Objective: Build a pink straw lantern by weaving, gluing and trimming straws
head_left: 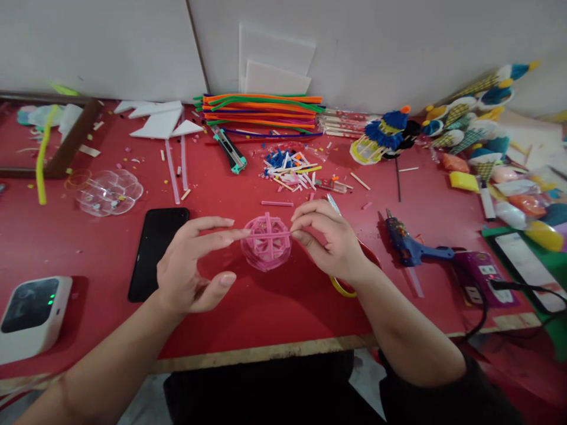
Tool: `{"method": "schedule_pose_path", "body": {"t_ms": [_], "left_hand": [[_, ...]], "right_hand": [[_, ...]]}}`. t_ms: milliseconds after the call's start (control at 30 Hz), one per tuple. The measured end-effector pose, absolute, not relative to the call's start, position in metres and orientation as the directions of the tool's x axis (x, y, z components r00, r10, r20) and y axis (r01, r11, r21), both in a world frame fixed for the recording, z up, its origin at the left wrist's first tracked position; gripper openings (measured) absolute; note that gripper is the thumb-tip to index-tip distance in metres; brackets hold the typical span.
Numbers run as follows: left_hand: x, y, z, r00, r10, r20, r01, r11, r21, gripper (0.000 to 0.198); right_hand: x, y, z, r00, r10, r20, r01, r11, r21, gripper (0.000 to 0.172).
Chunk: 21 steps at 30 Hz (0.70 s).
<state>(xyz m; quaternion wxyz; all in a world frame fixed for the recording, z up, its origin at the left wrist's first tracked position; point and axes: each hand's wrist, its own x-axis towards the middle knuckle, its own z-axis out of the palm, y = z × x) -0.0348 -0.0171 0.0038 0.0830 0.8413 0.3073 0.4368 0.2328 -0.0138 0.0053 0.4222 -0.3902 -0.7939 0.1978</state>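
A small pink round cage made of straw pieces (pixel 266 242) sits between my hands above the red table (pixel 274 307). My left hand (pixel 195 265) has its fingers stretched out and apart, the fingertips touching the left side of the pink cage. My right hand (pixel 330 239) is closed in a pinch on a pink straw strip at the cage's right edge. A yellow tape ring (pixel 341 287) lies under my right wrist.
A black phone (pixel 157 251) lies left of my hands, a white device (pixel 31 316) at the near left edge. A blue glue gun (pixel 410 245) and purple power strip (pixel 481 277) are right. Cut straw bits (pixel 290 168), a utility knife (pixel 230 150), coloured straws (pixel 263 109), a clear tray (pixel 108 192) lie behind.
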Motion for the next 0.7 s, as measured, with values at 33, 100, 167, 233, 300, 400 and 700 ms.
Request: {"method": "schedule_pose_path", "body": {"t_ms": [33, 100, 167, 233, 300, 400, 700], "left_hand": [[-0.0353, -0.0175, 0.0046, 0.448, 0.592, 0.67, 0.456, -0.796, 0.398, 0.03], [-0.0356, -0.0178, 0.0057, 0.465, 0.594, 0.657, 0.466, -0.795, 0.389, 0.03], [-0.0347, -0.0175, 0.0056, 0.443, 0.587, 0.677, 0.46, -0.797, 0.391, 0.03], [-0.0332, -0.0166, 0.0047, 0.42, 0.567, 0.709, 0.457, -0.807, 0.374, 0.032], [-0.0319, -0.0153, 0.0041, 0.419, 0.534, 0.735, 0.456, -0.823, 0.338, 0.033], [-0.0314, -0.0136, 0.0043, 0.429, 0.508, 0.747, 0.454, -0.836, 0.308, 0.034], [-0.0328, -0.0142, 0.0055, 0.452, 0.515, 0.728, 0.453, -0.836, 0.309, 0.035]], "right_hand": [[0.2328, -0.0138, 0.0053, -0.339, 0.787, 0.515, 0.455, 0.616, -0.643, 0.007], [0.2328, -0.0141, 0.0053, -0.339, 0.788, 0.515, 0.459, 0.616, -0.64, 0.007], [0.2325, -0.0143, 0.0051, -0.336, 0.789, 0.514, 0.462, 0.614, -0.641, 0.006], [0.2322, -0.0143, 0.0045, -0.332, 0.79, 0.515, 0.46, 0.613, -0.643, 0.006], [0.232, -0.0141, 0.0039, -0.329, 0.791, 0.516, 0.457, 0.612, -0.646, 0.005], [0.2319, -0.0136, 0.0033, -0.319, 0.794, 0.518, 0.457, 0.608, -0.65, 0.005], [0.2349, -0.0149, 0.0092, -0.303, 0.805, 0.51, 0.432, 0.593, -0.679, 0.004]]}}
